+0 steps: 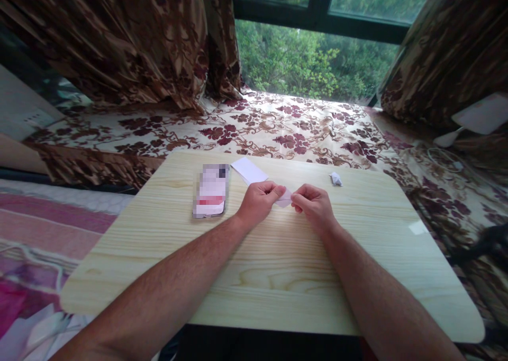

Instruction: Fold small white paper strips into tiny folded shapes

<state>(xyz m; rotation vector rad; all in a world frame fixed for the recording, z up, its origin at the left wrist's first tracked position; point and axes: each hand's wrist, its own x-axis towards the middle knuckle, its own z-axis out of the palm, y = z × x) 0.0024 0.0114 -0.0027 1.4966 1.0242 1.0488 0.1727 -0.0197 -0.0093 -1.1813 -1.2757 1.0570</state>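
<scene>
A small folded piece of white paper [283, 198] is held between my two hands above the middle of the table. My left hand [262, 199] pinches its left side, thumb on top. At its right edge, the thumb and fingers of my right hand [313, 202] close on the paper. Just behind my left hand lies a stack of white paper [249, 169]. A small folded paper piece [336, 179] sits on the table to the right, apart from my right hand.
A phone [211, 190], partly pixelated, lies left of my hands on the light wooden table [270, 276]. A white patch [418, 227] is near the table's right edge. Behind stands a window ledge with floral cloth [293, 123]. Curtains [159, 38] hang at both sides.
</scene>
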